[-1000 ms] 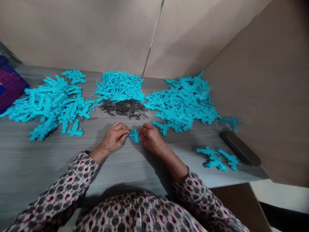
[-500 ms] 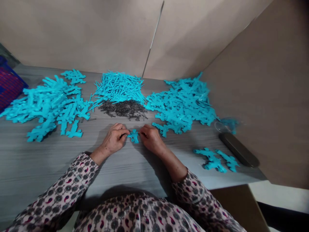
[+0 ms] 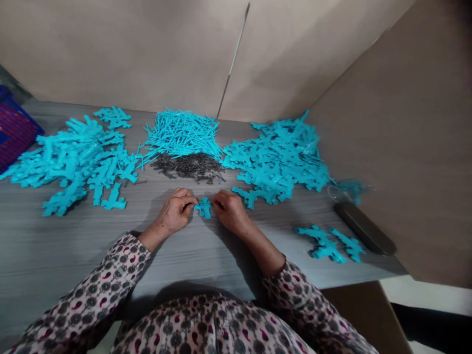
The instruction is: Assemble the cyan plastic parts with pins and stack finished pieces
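Between my two hands, low over the table's middle, is a small turquoise plastic toy-gun piece (image 3: 204, 208). My left hand (image 3: 174, 210) is closed, thumb and forefinger pinching its left end. On the other side my right hand (image 3: 230, 211) is closed too, its fingertips at the piece's right end; whether they also hold a small part there is hidden. Just beyond the hands lies a heap of small dark springs or pins (image 3: 188, 166). Behind that heap is a pile of thin turquoise sticks (image 3: 181, 132).
Turquoise toy-gun pieces form a left pile (image 3: 70, 152) and a right pile (image 3: 280, 160). A few gun-shaped pieces (image 3: 324, 244) lie at the right, beside a dark elongated case (image 3: 365, 228). A blue basket (image 3: 18, 130) stands far left. Board walls (image 3: 147, 59) close off the back and right.
Almost nothing differs. Both hands keep their pinch at the piece's ends, and the piece has shifted very slightly left.
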The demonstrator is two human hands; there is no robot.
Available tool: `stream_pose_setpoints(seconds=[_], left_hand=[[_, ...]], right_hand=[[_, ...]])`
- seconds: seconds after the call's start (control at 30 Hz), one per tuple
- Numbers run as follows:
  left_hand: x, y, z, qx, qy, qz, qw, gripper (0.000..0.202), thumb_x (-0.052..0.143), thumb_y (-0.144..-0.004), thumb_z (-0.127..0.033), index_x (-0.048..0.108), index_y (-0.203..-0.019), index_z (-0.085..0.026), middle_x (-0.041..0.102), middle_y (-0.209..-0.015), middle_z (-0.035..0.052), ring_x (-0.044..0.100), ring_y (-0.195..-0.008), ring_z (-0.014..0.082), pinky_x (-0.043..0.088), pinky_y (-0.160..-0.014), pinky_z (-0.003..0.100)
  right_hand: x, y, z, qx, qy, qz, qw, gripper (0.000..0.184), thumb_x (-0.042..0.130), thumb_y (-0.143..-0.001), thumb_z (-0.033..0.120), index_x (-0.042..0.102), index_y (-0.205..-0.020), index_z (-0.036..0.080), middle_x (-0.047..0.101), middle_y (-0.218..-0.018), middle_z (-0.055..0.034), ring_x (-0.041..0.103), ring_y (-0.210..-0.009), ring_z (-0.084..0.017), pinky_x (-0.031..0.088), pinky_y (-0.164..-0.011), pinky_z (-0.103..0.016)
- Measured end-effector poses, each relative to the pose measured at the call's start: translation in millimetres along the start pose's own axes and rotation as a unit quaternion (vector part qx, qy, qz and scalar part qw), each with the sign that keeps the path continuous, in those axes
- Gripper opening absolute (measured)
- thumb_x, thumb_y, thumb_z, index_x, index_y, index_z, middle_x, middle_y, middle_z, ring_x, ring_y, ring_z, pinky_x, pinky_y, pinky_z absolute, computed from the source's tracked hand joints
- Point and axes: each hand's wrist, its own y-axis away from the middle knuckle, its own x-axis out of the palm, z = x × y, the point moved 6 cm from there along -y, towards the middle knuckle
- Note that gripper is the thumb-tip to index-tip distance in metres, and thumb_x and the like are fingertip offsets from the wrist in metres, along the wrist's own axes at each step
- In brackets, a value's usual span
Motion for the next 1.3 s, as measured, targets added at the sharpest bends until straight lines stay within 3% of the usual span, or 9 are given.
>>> stream_pose_setpoints(seconds=[0.17,0.57,0.77,0.9,1.07,1.2,1.3], left_hand=[[0.9,0.6,2.4,-0.012,0.018,0.007,1.000,0.019,0.054,-0.085,-0.013,0.072,-0.082,-0.019,0.063,-0.081,0.0049,0.060,-0.083,0.0189,0.051,-0.075,0.033],[1.7,1.5,0.7,0.031,-0.002,0.003,1.000,0.020,0.053,-0.088,-0.012,0.071,-0.082,-0.018,0.062,-0.081,0.0054,0.059,-0.083,0.0191,0.050,-0.075,0.033],[0.7,2.4,-3.4,0.048,-0.021,-0.004,0.999,0.019,0.053,-0.089,-0.011,0.070,-0.084,-0.018,0.061,-0.080,0.0051,0.057,-0.083,0.0192,0.048,-0.076,0.033],[0.5,1.5,-2.2,0.046,0.008,-0.003,0.999,0.017,0.055,-0.086,-0.008,0.070,-0.083,-0.017,0.061,-0.080,0.0045,0.058,-0.082,0.0183,0.048,-0.076,0.031],[1.9,0.2,1.3,0.028,0.023,0.000,0.999,0.017,0.057,-0.084,-0.007,0.070,-0.081,-0.017,0.061,-0.078,0.0038,0.058,-0.079,0.0174,0.048,-0.071,0.029],[0.9,0.4,-1.1,0.032,0.003,0.002,0.999,0.017,0.057,-0.084,-0.007,0.070,-0.080,-0.017,0.060,-0.078,0.0037,0.058,-0.080,0.0181,0.047,-0.073,0.030],[1.0,0.3,-2.3,0.031,-0.001,0.013,0.999,0.017,0.056,-0.084,-0.007,0.069,-0.081,-0.017,0.060,-0.078,0.0037,0.057,-0.081,0.0180,0.047,-0.073,0.029]], right_hand=[[0.3,1.5,1.2,-0.017,0.000,0.003,1.000,0.022,0.050,-0.080,0.001,0.064,-0.072,0.015,0.060,-0.073,-0.0053,0.055,-0.068,-0.015,0.038,-0.063,-0.024],[10.0,5.4,-2.8,-0.031,0.051,0.028,0.998,0.026,0.047,-0.081,-0.001,0.068,-0.083,0.014,0.061,-0.080,-0.0075,0.057,-0.073,-0.017,0.042,-0.067,-0.025],[12.4,22.6,10.7,-0.080,0.161,0.011,0.984,0.030,0.042,-0.086,-0.002,0.065,-0.078,0.015,0.061,-0.087,-0.0115,0.054,-0.084,-0.021,0.045,-0.074,-0.030],[8.1,29.5,17.0,-0.101,0.132,-0.019,0.986,0.028,0.043,-0.087,0.000,0.065,-0.081,0.016,0.060,-0.089,-0.0113,0.052,-0.088,-0.022,0.045,-0.079,-0.032],[6.0,15.1,7.6,-0.028,0.077,-0.068,0.994,0.023,0.054,-0.091,0.015,0.060,-0.069,0.018,0.056,-0.074,-0.0051,0.052,-0.074,-0.019,0.041,-0.069,-0.029],[9.3,4.3,3.3,0.037,0.099,-0.041,0.994,0.020,0.059,-0.086,0.015,0.059,-0.066,0.019,0.057,-0.075,-0.0038,0.052,-0.073,-0.017,0.037,-0.064,-0.027],[8.8,2.8,6.8,0.042,0.120,-0.031,0.991,0.016,0.058,-0.087,0.015,0.061,-0.071,0.018,0.057,-0.081,-0.0058,0.053,-0.081,-0.020,0.038,-0.068,-0.028]])
